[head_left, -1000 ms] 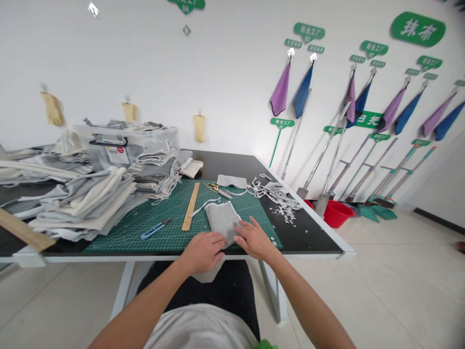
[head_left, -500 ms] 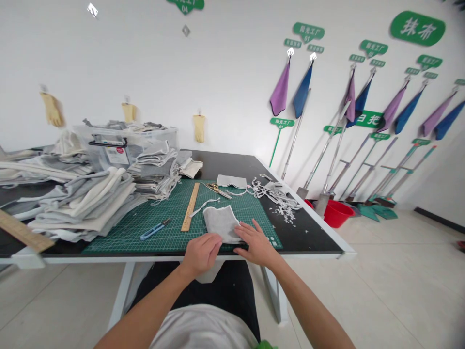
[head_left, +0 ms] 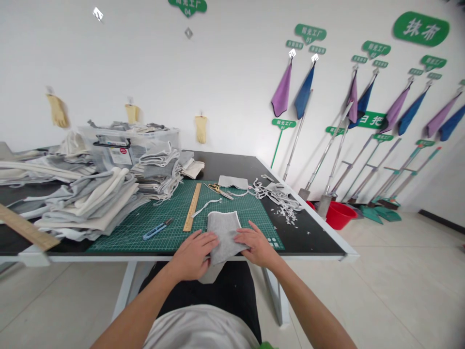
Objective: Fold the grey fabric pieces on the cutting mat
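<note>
A grey cloth piece [head_left: 224, 232] with a white edge lies at the front of the green cutting mat [head_left: 156, 215], its near end hanging past the table edge. My left hand [head_left: 194, 252] grips its left side, fingers on top and thumb below. On the right side my right hand [head_left: 256, 243] holds the cloth between fingers and thumb. Beyond it are a white strip [head_left: 205, 206], gold-handled scissors [head_left: 221, 190] and a flat grey cloth piece [head_left: 233, 182]. To the left lie a wooden ruler [head_left: 192, 206] and a blue cutter [head_left: 156, 230].
Piles of grey and white cloth [head_left: 90, 203] and a clear plastic box [head_left: 141, 143] fill the table's left side. Cloth scraps [head_left: 283, 198] lie at the right. A second ruler [head_left: 27, 228] crosses the front left edge. A red basin [head_left: 339, 214] stands on the floor.
The grey cloth has been drawn nearer and now hangs over the front edge. My left hand has shifted slightly left and flattened over the cloth; my right hand's fingers have closed on its side.
</note>
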A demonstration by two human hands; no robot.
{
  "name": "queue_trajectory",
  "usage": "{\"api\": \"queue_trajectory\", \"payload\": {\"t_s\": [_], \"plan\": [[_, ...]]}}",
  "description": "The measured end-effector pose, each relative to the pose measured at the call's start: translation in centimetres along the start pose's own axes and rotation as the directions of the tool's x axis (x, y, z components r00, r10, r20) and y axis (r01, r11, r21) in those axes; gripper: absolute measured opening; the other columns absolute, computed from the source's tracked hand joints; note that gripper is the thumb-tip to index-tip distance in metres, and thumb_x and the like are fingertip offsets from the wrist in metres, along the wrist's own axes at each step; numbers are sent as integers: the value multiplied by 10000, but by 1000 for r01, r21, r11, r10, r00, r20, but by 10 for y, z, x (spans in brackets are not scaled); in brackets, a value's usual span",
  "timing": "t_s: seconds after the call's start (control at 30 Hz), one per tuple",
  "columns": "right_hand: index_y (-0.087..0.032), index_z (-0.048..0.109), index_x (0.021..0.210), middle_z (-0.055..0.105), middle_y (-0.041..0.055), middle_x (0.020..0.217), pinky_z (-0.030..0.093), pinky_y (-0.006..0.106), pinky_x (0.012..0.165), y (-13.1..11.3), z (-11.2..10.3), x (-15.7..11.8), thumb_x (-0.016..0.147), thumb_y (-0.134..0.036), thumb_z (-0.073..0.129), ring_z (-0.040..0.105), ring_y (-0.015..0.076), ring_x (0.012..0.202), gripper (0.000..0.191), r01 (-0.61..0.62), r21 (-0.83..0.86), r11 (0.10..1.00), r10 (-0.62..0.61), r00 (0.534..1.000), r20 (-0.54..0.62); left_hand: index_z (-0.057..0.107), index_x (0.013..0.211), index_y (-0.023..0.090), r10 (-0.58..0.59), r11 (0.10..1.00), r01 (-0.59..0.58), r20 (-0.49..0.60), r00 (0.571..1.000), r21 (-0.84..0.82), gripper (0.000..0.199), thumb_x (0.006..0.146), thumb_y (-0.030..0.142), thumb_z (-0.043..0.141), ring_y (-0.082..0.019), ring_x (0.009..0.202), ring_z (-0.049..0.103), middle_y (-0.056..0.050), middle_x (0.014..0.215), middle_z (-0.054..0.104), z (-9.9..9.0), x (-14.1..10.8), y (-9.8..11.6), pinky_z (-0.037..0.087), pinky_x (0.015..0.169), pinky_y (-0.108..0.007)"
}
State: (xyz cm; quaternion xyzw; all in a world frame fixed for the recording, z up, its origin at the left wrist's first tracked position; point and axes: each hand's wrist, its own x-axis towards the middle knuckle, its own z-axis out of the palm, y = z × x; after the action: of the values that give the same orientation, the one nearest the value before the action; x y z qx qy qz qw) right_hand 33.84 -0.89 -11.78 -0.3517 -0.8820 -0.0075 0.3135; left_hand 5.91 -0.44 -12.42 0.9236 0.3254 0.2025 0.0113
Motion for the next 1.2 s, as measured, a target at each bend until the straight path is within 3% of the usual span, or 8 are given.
{"api": "queue_trajectory", "payload": {"t_s": [0.13, 0.23, 0.4, 0.57, 0.77, 0.87, 1.0, 1.2], "plan": [[-176, 559, 1279, 635, 139, 1248, 297, 453, 1107, -1, -10, -5, 734, -319, 652, 549, 243, 1220, 571, 16, 133, 991, -40, 983, 177, 579, 1250, 264, -40, 999, 40, -28, 999, 4, 505, 776, 125, 475, -199, 1294, 474, -9, 1363, 569, 7, 4, 3, 343, 1108, -430], [-135, 370, 1445, 495, 184, 1405, 266, 478, 1121, 1, -20, -6, 715, -436, 675, 423, 289, 1336, 846, 23, 164, 986, -74, 946, 315, 607, 1227, 259, -87, 994, 84, -43, 995, -69, 488, 784, 119, 462, -187, 1276, 499, -6, 1333, 594, 11, 5, 1, 351, 1108, -410], [-182, 360, 1456, 439, 159, 1457, 175, 508, 1146, 2, -23, 0, 707, -439, 690, 380, 294, 1363, 857, -37, 56, 998, 14, 930, 367, 635, 1188, 260, -238, 965, 227, -77, 968, -130, 480, 763, 110, 470, -188, 1193, 573, -13, 1272, 638, 13, 5, -4, 390, 1082, -387], [-169, 303, 1481, 404, 154, 1482, 155, 498, 1156, 1, -14, 2, 693, -540, 704, 370, 288, 1369, 958, -40, 17, 999, 30, 915, 403, 640, 1139, 269, -358, 928, 339, -119, 926, -152, 386, 822, 171, 441, -194, 1022, 658, -10, 1104, 714, 13, 4, -9, 521, 877, -335], [-144, 379, 1434, 457, 141, 1449, 74, 495, 1175, -5, 5, -6, 746, -270, 598, 392, 260, 1352, 733, -62, -123, 990, 96, 951, 293, 627, 1166, 224, -317, 946, 301, -145, 937, -121, 442, 751, 148, 497, -233, 1081, 624, -61, 1165, 685, 17, 2, -6, 472, 963, -391], [-148, 440, 1389, 512, 132, 1405, 5, 506, 1179, -9, 14, -13, 734, -172, 567, 434, 252, 1321, 667, -5, -173, 985, 43, 976, 215, 601, 1216, 254, -188, 979, 177, -110, 976, -103, 541, 686, 152, 568, -219, 1176, 569, -36, 1259, 642, 16, -1, -5, 392, 1063, -375], [-176, 542, 1283, 591, 124, 1322, 26, 552, 1173, -12, 21, -23, 781, -132, 535, 500, 263, 1265, 504, 99, -233, 967, -80, 993, 88, 549, 1275, 239, -49, 998, 48, -42, 998, -31, 629, 651, 169, 585, -220, 1264, 495, -50, 1352, 574, 11, -5, -5, 334, 1106, -383], [-186, 541, 1270, 624, 111, 1282, 75, 570, 1171, -14, 33, -35, 839, -118, 493, 526, 256, 1247, 439, 136, -316, 939, -162, 985, -59, 400, 1399, 210, -44, 995, 39, 50, 998, 95, 796, 624, 203, 582, -220, 1376, 354, -57, 1488, 424, 12, -9, -3, 232, 1152, -411]]}}
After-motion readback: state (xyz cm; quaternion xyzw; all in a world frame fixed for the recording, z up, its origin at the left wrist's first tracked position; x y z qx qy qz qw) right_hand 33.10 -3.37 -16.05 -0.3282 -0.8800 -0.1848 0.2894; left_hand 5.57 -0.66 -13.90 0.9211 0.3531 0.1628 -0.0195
